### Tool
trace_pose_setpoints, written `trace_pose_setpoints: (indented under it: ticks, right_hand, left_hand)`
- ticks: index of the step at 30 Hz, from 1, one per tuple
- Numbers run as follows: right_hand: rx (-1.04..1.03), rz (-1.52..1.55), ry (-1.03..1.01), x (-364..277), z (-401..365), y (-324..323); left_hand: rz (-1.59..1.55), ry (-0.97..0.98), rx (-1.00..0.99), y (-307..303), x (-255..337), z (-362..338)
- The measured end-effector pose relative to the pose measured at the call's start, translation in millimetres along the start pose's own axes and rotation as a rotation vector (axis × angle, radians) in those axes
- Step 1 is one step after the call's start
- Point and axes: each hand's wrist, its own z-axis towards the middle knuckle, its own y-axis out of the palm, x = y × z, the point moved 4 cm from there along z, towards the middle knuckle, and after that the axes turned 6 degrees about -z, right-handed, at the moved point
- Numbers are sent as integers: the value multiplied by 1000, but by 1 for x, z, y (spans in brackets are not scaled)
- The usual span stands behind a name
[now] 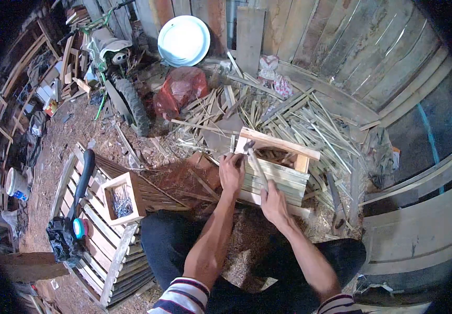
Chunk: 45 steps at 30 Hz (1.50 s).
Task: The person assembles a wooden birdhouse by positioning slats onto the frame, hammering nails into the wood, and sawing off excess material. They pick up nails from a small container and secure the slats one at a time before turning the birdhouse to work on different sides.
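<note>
In front of me is a slatted wooden crate (274,182), tilted, with a pale frame and an opening in its upper side. My right hand (274,201) is wrapped round the handle of a hammer (258,168). The hammer's dark head is over the crate's upper left corner, close to my left fingertips. My left hand (232,171) is at the crate's left edge with its fingers pinched together; I cannot tell what is between them. To the left, a small wooden box (127,198) of nails (122,202) rests on a slatted wooden crate (91,230).
A dark-handled tool (84,175), a blue-and-red round item (80,228) and a black bag (64,242) lie on the left crate. Thin wood strips (294,123) are heaped behind the work. Farther back are a red plastic bag (181,91), a white basin (184,41) and a motorbike (124,99).
</note>
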Motion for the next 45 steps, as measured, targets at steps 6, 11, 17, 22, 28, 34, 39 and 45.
trace_pose_setpoints:
  ticks: [6, 11, 17, 22, 28, 34, 39, 45]
  right_hand:
    - [25, -54, -20, 5, 4, 0]
    - [-26, -13, 23, -1, 1, -3]
    - [-9, 8, 110, 4, 2, -12]
    - [-35, -66, 95, 11, -15, -13]
    - [-58, -48, 101, 15, -13, -13]
    - [-3, -59, 39, 23, -13, -4]
    - [-84, -67, 125, 17, -17, -7]
    - [-61, -62, 106, 15, -15, -6]
  left_hand:
    - [29, 19, 31, 0, 3, -1]
    - [-6, -34, 25, -4, 8, -5]
    - [-15, -69, 2, -2, 1, -3]
    - [-60, -77, 0, -6, 5, -3]
    - [-243, -195, 163, -3, -5, -5]
    - [-490, -465, 96, 19, -63, -8]
    - [-541, -605, -114, 14, -50, -3]
    - [-545, -581, -104, 19, -51, 0]
